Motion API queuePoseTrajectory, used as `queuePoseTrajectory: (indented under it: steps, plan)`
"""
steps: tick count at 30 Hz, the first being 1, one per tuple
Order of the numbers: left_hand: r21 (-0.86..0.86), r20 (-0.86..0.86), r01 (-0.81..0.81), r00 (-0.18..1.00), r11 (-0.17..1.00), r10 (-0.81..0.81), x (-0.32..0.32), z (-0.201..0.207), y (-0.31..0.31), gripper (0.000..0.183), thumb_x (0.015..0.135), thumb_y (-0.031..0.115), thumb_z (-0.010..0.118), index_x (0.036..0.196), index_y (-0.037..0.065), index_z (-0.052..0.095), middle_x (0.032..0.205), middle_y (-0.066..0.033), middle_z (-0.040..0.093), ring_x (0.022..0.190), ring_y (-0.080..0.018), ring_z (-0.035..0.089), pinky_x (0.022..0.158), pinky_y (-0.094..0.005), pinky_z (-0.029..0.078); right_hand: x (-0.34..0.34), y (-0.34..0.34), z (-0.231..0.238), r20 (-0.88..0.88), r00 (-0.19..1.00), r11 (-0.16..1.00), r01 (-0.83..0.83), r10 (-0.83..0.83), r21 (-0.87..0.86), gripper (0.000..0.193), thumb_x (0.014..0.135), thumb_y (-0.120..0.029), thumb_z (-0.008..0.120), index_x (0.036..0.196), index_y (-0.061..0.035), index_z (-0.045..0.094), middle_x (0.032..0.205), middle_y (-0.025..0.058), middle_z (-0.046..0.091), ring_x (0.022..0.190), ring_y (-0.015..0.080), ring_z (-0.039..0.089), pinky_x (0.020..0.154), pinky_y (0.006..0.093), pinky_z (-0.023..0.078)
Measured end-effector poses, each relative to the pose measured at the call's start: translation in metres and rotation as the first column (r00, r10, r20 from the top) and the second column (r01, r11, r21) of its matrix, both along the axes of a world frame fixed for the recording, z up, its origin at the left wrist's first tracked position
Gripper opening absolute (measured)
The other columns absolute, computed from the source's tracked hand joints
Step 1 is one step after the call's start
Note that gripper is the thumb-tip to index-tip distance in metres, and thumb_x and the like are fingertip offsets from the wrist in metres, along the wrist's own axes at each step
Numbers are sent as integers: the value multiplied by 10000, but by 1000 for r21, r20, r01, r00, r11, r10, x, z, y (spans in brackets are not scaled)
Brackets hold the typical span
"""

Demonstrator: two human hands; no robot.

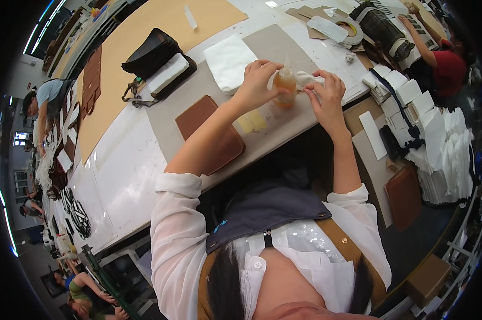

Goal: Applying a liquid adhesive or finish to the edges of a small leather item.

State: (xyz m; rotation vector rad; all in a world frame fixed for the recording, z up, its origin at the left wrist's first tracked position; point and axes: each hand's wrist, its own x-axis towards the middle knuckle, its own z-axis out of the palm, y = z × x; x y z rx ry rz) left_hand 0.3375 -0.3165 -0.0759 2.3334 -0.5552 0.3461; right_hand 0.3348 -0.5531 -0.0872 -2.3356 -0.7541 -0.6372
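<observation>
Left hand (258,81) grip closed round amber bottle (286,88), right hand (326,95) pinching white cloth (306,78) beside it

A brown leather piece (209,133) lies on the counter (129,176), with a yellow pad (252,121) beside it. A black bag (154,53) sits farther off, near a white cloth (229,62). White boxes (412,96) are stacked at the right.

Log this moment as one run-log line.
left hand: grips amber bottle | right hand: holds white cloth at bottle | brown leather piece: on table
</observation>
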Motion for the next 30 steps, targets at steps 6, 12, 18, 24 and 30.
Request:
queuePoseTrajectory:
  steps: [6, 12, 18, 24, 30]
  plan:
    - [-37, -144, 19, 989, 999, -24, 23, 1, 7, 757, 789, 375, 825, 1390, 24, 526, 1284, -217, 600, 1249, -352, 518, 1026, -439, 439, 7, 3, 3, 37, 999, 999, -11, 10, 40, 77, 872, -104, 693, 943, -74, 691, 1219, 73, 557, 1212, 302, 455, 1063, 474, 273]
    - [-10, -174, 51, 983, 999, -52, 28, 8, 8, 796, 796, 376, 816, 1431, 32, 481, 1284, -210, 604, 1229, -337, 552, 1025, -433, 447, 20, 4, -4, 91, 995, 998, 48, -51, 32, 66, 885, -110, 674, 927, -65, 698, 1199, 67, 573, 1190, 280, 482, 1083, 466, 266]
    - [-40, -244, 126, 961, 991, -132, 33, 10, 18, 752, 833, 330, 792, 1428, -1, 472, 1374, -211, 568, 1313, -329, 520, 1082, -447, 420, 25, 1, -3, 15, 997, 994, 68, -70, 86, 168, 888, -137, 688, 1042, -100, 742, 1233, 52, 580, 1210, 271, 480, 1096, 467, 260]
    - [-177, -275, 148, 942, 973, -194, 31, 10, 17, 712, 831, 356, 780, 1422, 64, 509, 1364, -162, 598, 1297, -289, 538, 1119, -436, 350, 21, 16, -6, -38, 999, 995, -35, 38, 92, 195, 842, -227, 761, 1007, -123, 752, 1243, 45, 581, 1237, 272, 456, 1101, 478, 252]
    - [-88, -219, 113, 967, 990, -130, 33, 1, 19, 699, 826, 386, 777, 1397, 63, 537, 1282, -152, 628, 1274, -317, 505, 1140, -457, 278, 20, 10, -2, -24, 1000, 999, 2, -1, 34, 165, 806, -217, 791, 876, -101, 696, 1185, 47, 586, 1210, 273, 468, 1108, 499, 243]
